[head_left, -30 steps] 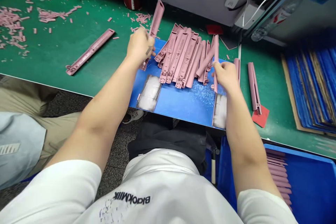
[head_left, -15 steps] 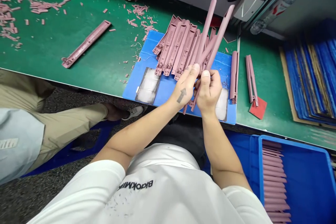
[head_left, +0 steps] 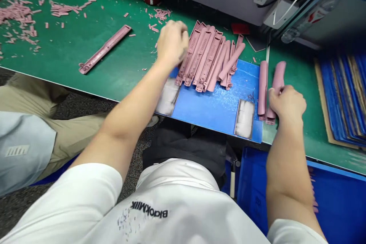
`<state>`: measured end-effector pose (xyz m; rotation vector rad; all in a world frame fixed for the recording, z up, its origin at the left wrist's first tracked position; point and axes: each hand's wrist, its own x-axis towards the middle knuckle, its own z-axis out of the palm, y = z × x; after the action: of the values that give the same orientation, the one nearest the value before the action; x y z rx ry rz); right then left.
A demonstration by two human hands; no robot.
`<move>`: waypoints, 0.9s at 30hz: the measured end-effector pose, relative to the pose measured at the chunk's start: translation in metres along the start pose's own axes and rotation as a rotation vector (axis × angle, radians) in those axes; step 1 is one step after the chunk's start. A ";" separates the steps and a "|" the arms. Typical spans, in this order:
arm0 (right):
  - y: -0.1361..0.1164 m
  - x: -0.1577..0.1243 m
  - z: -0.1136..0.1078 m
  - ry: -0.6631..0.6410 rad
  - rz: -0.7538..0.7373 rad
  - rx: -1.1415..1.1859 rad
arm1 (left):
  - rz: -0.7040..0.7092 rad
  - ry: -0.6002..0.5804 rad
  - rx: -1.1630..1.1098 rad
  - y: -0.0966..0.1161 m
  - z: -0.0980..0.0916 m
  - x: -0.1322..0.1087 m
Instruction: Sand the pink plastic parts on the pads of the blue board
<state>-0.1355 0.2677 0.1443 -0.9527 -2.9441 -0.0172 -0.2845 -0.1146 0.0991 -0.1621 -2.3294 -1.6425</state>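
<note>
My right hand (head_left: 288, 103) is closed round a long pink plastic shell (head_left: 278, 74) at the right of the blue sheet, low against the green table. Just left of it, a similar pink shell (head_left: 262, 87) lies along the sheet's right edge. My left hand (head_left: 173, 44) is at the left end of a pile of pink plastic shells (head_left: 210, 55), its fingers curled down. Those fingertips are partly hidden and blurred, so whether they grip a shell is unclear. Several shells in the pile lie with their ribbed insides up. Beneath the pile is the blue sheet (head_left: 206, 106).
One pink shell (head_left: 105, 49) lies apart on the green table (head_left: 94, 80). Pink scraps (head_left: 20, 15) are scattered at the left. Stacked blue boards (head_left: 343, 99) stand at the right, above a blue bin (head_left: 340, 198). Another person's leg (head_left: 82, 129) is at the left.
My hands have parted. The right has moved right and down to the table with a pink shell; the left has moved up and left to the pile. The red square has gone from beside the right-hand shells.
</note>
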 end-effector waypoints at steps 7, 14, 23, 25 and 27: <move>-0.104 0.016 0.012 -0.052 -0.333 0.166 | -0.208 -0.106 0.134 -0.030 -0.011 0.036; -0.144 0.034 0.032 -0.180 -0.372 0.382 | -0.330 -0.036 -0.072 0.021 -0.054 -0.053; -0.118 -0.023 0.030 -0.156 -0.333 0.548 | -0.389 -0.141 -0.652 0.064 0.027 -0.134; -0.109 -0.047 0.026 -0.168 -0.276 0.777 | -0.404 -0.177 -0.647 0.070 0.037 -0.144; -0.104 -0.075 0.025 -0.193 -0.264 1.017 | -0.394 -0.218 -0.649 0.075 0.047 -0.154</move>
<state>-0.1367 0.1404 0.1158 -0.4019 -2.5766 1.4400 -0.1270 -0.0341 0.1069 -0.0080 -1.9599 -2.6594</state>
